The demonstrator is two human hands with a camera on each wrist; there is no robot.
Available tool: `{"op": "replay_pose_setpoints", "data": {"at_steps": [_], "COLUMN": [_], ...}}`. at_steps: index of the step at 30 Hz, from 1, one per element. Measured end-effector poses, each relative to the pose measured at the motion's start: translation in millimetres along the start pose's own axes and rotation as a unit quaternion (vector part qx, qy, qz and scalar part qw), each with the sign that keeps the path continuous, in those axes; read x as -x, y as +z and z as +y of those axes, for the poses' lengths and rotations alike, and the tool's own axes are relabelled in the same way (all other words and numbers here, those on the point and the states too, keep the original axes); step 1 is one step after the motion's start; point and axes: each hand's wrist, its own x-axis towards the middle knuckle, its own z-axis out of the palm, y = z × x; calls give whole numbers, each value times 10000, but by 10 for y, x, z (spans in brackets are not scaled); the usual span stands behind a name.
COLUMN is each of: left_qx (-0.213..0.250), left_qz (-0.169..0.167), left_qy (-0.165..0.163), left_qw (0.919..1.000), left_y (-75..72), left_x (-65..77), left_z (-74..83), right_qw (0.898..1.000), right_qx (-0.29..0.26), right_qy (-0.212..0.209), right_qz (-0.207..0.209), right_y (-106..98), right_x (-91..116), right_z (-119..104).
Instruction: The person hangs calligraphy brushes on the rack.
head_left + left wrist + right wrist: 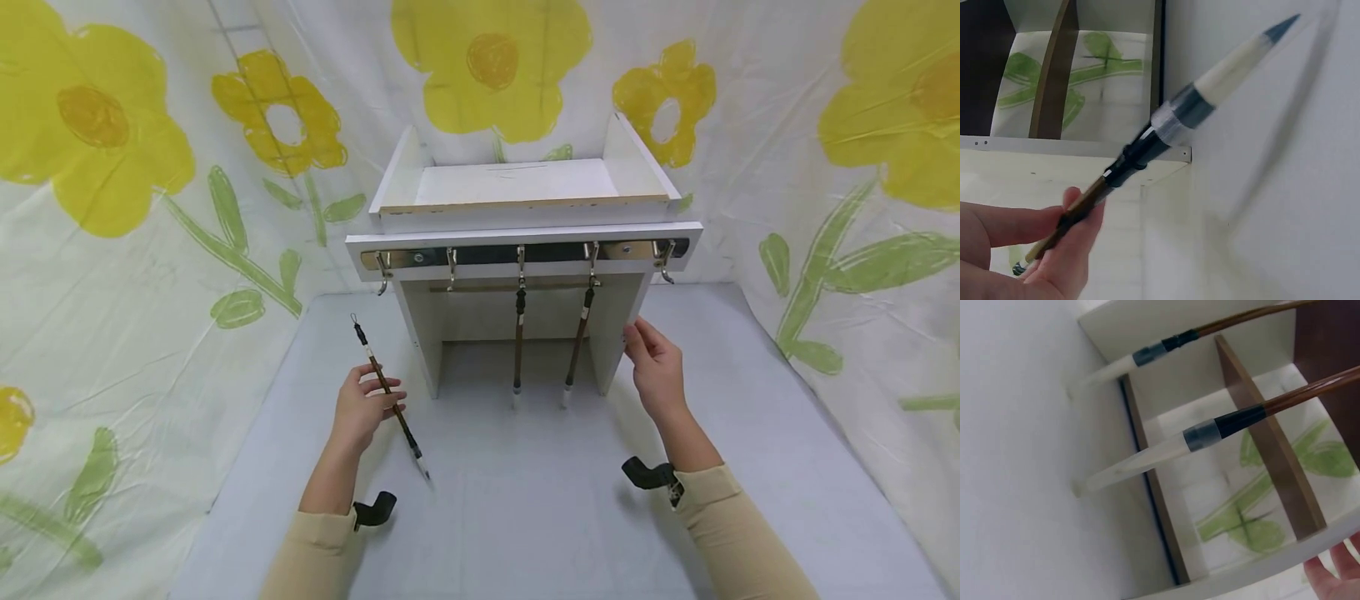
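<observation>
My left hand [362, 408] holds a calligraphy brush [382, 379] by the middle of its brown handle, between thumb and fingers. The brush slants, hanging loop up at the left and dark-tipped pale bristles [1235, 65] down to the right. At the right side panel [621, 342] of a white shelf unit, my right hand [658, 367] has its fingertips against the panel's outer side near the front edge. Two more brushes, one near the middle [519, 342] and another to its right [578, 337], hang bristles down from hooks on the shelf's metal rail [495, 254].
The left hook [382, 273], the one beside it [452, 268] and the far-right hook [663, 262] carry nothing. The shelf stands on a pale table [495, 517] before a flower-printed cloth [360, 100]. Under the rail is a thin crossbar [480, 289].
</observation>
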Motion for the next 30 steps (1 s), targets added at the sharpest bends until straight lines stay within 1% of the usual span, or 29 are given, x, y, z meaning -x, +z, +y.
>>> {"op": "replay_pose_setpoints", "data": {"at_steps": [5, 11, 14, 16, 19, 23, 26, 30], "left_qx": [-107, -151, -148, -195, -299, -293, -138, -38], "left_qz": [85, 139, 123, 57, -130, -359, -365, -384], "left_qy": [315, 662, 1011, 1327, 1816, 2313, 2645, 3115], "left_qw": [9994, 9976, 9947, 9909, 9828, 9718, 9636, 9495], "left_y": [-5, -22, -57, -83, -95, -61, -32, 6], "left_x": [66, 102, 117, 129, 165, 232, 287, 377], "left_z": [45, 88, 111, 127, 164, 219, 255, 303], "right_qw": [10000, 10000, 10000, 10000, 10000, 10000, 10000, 10000], "right_qx": [-3, -24, -18, 7, 40, 18, 25, 62], "right_qy": [-45, 12, 12, -9, -51, -29, 1, -7], "right_qz": [1, 20, -11, -27, -49, -23, -27, -53], "right_y": [1, 2, -1, -5, -10, -8, -4, -5], "right_x": [-13, -19, -15, -19, -24, -25, -25, -21], "right_z": [13, 29, 20, 17, 8, 9, 14, 21]}}
